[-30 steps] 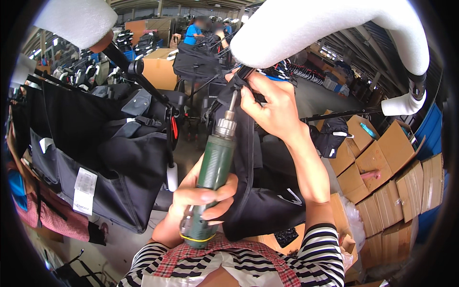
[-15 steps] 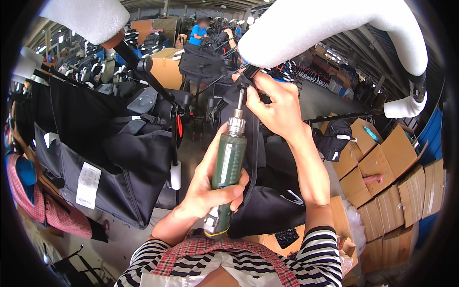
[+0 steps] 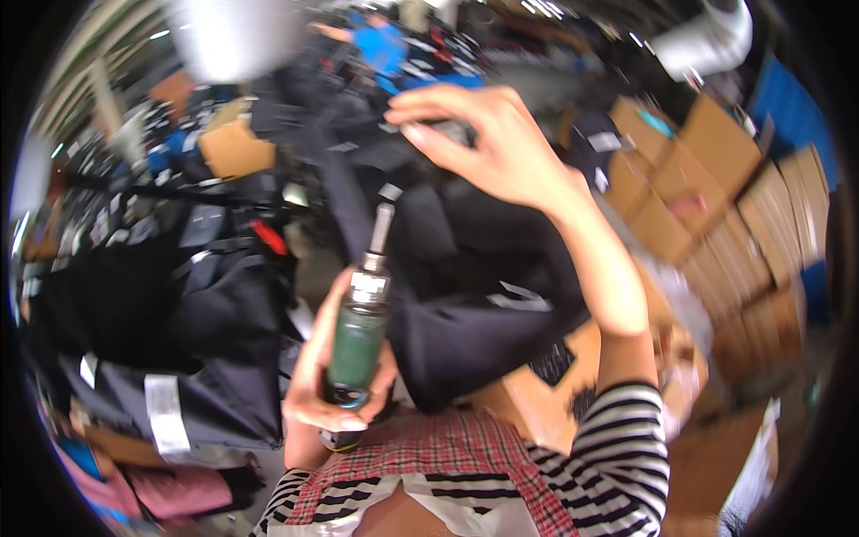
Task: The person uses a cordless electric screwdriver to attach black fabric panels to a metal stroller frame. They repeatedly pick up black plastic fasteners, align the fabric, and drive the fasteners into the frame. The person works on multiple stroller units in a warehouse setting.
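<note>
My left hand is closed around a green electric screwdriver. The tool points up and away from me, its silver bit apart from my right hand. Over a large black fabric body, perhaps of a stroller or cart, my right hand reaches forward. Its thumb and fingers are stretched and apart, and nothing shows between them. Motion blur hides whether the fingertips touch the dark fabric beneath.
To the left stands another black fabric body with a white label. Opened cardboard boxes are piled at right. White-wrapped tubes rise at the top. A person in blue is farther off; a person in pink is at lower left.
My right hand has left the rod joint and opened. The screwdriver in my left hand has come away from that joint, down and left. The whole view has swung and blurred.
</note>
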Available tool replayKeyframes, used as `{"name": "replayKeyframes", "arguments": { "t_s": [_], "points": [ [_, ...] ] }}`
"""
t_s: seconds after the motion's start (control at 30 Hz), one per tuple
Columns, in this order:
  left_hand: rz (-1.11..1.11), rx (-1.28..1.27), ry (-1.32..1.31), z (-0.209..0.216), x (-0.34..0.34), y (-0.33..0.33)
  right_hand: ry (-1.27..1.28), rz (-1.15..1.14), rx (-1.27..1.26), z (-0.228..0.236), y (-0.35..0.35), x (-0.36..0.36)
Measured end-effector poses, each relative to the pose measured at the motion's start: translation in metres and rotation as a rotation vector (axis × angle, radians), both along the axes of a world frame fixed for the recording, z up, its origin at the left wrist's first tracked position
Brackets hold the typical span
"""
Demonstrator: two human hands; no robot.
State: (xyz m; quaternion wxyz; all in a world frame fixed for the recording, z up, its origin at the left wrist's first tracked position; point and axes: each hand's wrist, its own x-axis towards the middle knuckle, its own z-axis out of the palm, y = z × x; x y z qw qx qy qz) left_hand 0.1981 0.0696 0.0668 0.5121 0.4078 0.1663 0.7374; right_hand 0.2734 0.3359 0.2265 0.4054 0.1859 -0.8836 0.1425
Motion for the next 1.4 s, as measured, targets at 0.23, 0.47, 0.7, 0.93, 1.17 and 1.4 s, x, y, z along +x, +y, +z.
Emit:
{"name": "replayKeyframes", "arguments": {
  "t_s": [0.23,0.47,0.7,0.93,1.17,1.4],
  "points": [
    [-0.705,0.078,0.203,-0.028,-0.024,0.041,-0.021,-0.676,-0.402,-0.114,0.065,0.173],
    [-0.887,0.085,0.258,-0.036,-0.025,0.061,-0.495,-1.170,-0.582,-0.331,0.079,0.305],
    [-0.691,-0.008,0.191,-0.032,-0.008,0.059,-0.578,-1.281,-0.419,-0.420,0.070,0.297],
    [-0.681,0.031,0.208,-0.037,-0.009,0.062,-0.561,-1.160,0.016,-0.436,0.089,0.288],
    [-0.631,0.147,0.248,-0.042,-0.009,0.067,-0.670,-1.023,0.190,-0.426,0.090,0.289],
    [-0.862,0.641,0.307,-0.040,-0.003,0.105,-0.716,-1.052,0.303,-0.443,0.102,0.290]
  ]
}}
